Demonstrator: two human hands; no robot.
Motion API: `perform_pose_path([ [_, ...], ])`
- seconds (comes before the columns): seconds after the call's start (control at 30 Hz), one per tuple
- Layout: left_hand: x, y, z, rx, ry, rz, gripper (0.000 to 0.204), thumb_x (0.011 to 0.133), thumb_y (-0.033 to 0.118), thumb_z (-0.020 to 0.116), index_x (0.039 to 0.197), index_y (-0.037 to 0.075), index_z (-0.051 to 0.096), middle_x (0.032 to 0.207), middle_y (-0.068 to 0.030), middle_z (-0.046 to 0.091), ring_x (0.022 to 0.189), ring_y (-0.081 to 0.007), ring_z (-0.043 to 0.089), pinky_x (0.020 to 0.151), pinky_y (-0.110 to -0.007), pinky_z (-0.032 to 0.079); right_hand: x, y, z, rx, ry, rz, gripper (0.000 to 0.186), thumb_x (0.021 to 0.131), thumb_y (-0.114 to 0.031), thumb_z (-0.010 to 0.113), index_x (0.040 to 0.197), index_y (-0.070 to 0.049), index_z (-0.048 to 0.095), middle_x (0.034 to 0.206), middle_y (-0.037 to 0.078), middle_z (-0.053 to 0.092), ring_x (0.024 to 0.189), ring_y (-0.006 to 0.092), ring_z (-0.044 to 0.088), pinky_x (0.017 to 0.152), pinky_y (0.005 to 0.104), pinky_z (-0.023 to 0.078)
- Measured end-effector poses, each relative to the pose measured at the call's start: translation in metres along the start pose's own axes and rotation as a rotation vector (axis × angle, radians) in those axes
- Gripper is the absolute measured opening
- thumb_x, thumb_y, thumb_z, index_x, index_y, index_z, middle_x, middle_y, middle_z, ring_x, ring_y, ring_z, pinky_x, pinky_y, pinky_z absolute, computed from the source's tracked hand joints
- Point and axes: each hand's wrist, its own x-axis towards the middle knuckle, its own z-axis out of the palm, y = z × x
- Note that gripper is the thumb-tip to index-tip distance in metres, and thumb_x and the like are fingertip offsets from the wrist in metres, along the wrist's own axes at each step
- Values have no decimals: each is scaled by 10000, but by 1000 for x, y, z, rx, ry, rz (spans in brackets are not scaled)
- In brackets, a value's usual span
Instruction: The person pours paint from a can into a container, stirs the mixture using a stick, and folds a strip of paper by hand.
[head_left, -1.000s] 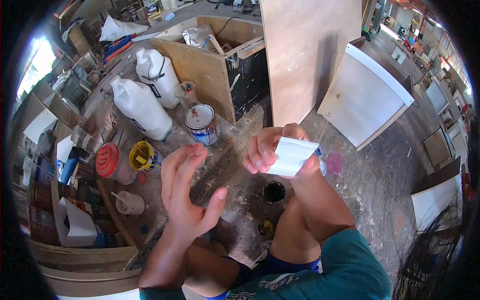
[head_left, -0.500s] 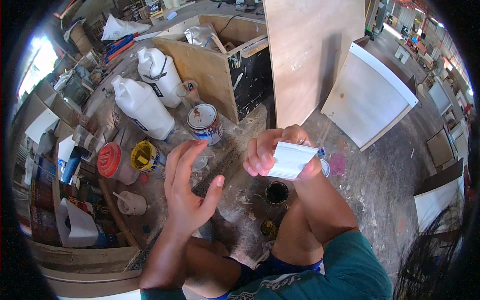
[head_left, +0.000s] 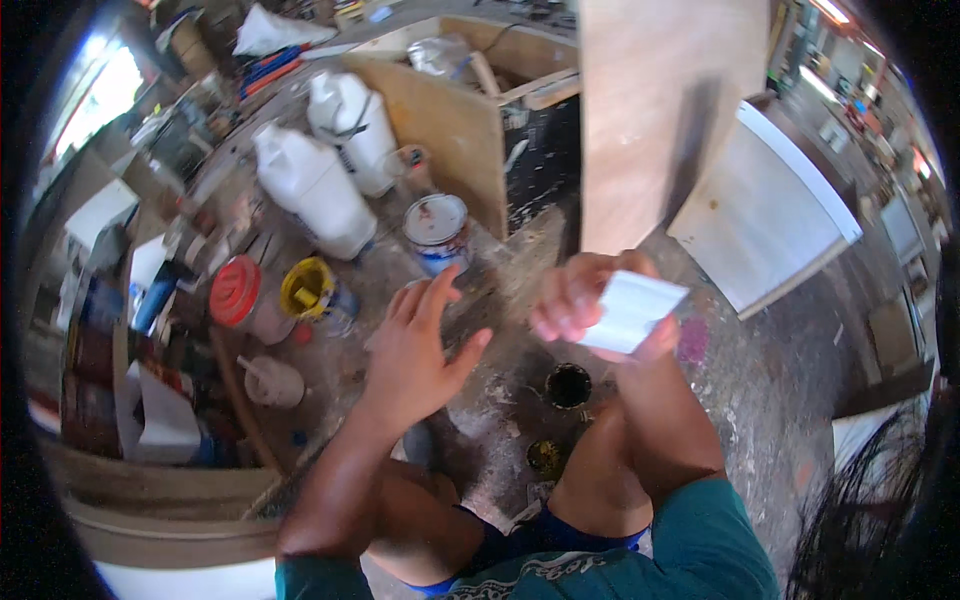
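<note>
My right hand holds up a small, flat white rectangular piece, fingers at its left edge and thumb side by its lower right. What the piece is made of, I cannot make out. To the left, my left hand hangs in the air, thumb and fingers apart, nothing in it. Beyond that hand a paint can with a stained white lid stands on the floor. A yellow-rimmed can and a red-lidded tub are further left. Below my right hand sits a round dark-filled container.
Two white jugs stand at the far left, beside a plywood box. A tall plywood board and a white panel rise ahead. At near left is a cup with a stick. A yellow-stained container lies between my legs.
The whole view has shifted, so the surroundings sit further right. Both hands also appear further right; the white piece is still in my right hand, tilted a little differently.
</note>
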Motion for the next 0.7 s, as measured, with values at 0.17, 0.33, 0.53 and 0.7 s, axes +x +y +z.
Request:
perform_pose_path([
  [0.17, 21, -38, 35, 81, -58, -115, 794, 915, 339, 728, 1532, -14, 375, 1224, -195, 648, 1128, -408, 613, 994, -474, 501, -10, 6, -7, 89, 225, -24, 567, 962, -582, 633, 1262, -103, 599, 1052, 91, 606, 910, 212, 568, 835, 448, 446],
  [0.33, 40, -61, 56, 305, -109, -227, 847, 930, 399, 683, 1546, -67, 334, 1343, -262, 607, 1224, -430, 599, 996, -491, 529, -9, 19, -25, 26, 193, 69, 458, 1034, -533, 555, 1349, -203, 600, 1173, -3, 576, 1003, 155, 508, 920, 384, 391],
  [0.53, 51, -80, 87, 288, 43, -262, 767, 970, 490, 606, 1480, -60, 446, 1292, -270, 627, 1148, -439, 637, 969, -519, 538, -24, 25, -59, 16, 503, 102, 429, 1068, -439, 525, 1358, -125, 562, 1282, 78, 597, 1035, 219, 556, 985, 439, 458],
  [0.7, 48, -78, 68, 196, -16, -346, 633, 1019, 504, 517, 1331, -38, 611, 1265, -264, 630, 1151, -429, 639, 962, -544, 532, -39, 42, -93, -18, 573, 163, 429, 1086, -407, 490, 1392, -111, 545, 1322, 95, 634, 1047, 229, 592, 985, 458, 493],
])
